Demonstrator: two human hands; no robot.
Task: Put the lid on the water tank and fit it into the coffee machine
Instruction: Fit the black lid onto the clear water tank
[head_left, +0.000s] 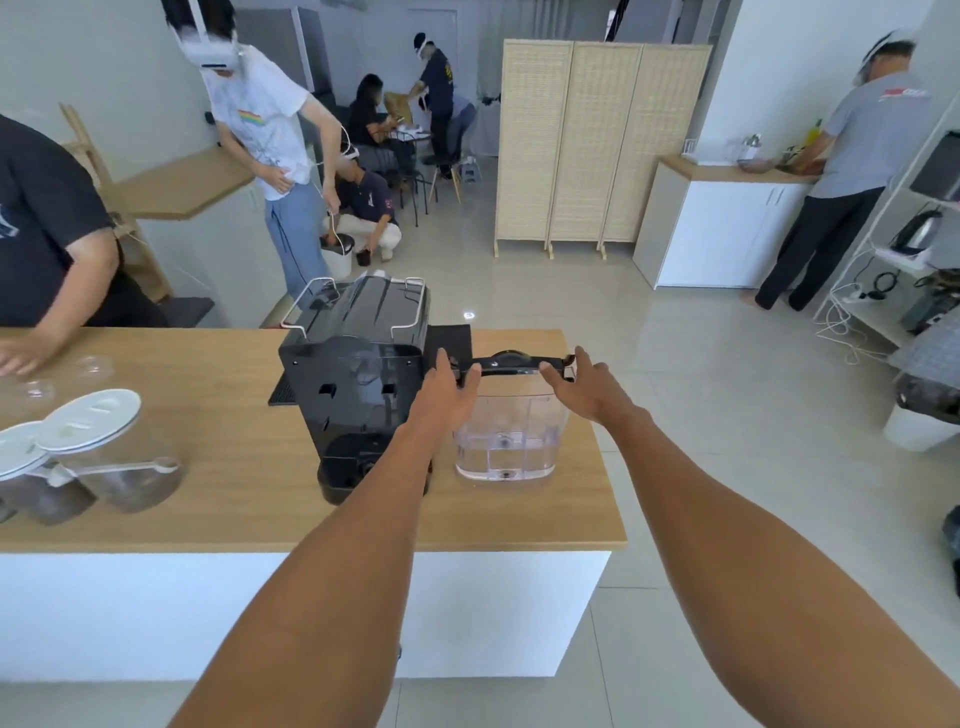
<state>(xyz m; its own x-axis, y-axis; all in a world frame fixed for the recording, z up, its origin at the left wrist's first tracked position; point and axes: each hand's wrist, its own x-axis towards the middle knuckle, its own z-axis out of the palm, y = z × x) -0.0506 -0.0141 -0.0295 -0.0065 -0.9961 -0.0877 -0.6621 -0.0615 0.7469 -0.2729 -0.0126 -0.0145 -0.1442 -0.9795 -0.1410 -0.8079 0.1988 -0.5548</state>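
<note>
— Where's the clear plastic water tank (510, 441)?

— Upright on the light wooden counter (208, 499), just right of the black coffee machine (358, 374), near the counter's right edge. Its black lid (511, 362) sits across the top.

— And the hands?

— Left hand (447, 389) and right hand (589, 387) flank the lid, fingers spread, fingertips at its ends; a real grip I can't tell.

— Any writing?

— None legible. Open floor lies to the right.

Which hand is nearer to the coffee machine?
Left. The left hand sits between the coffee machine and the water tank; the right hand is on the tank's far side.
</note>
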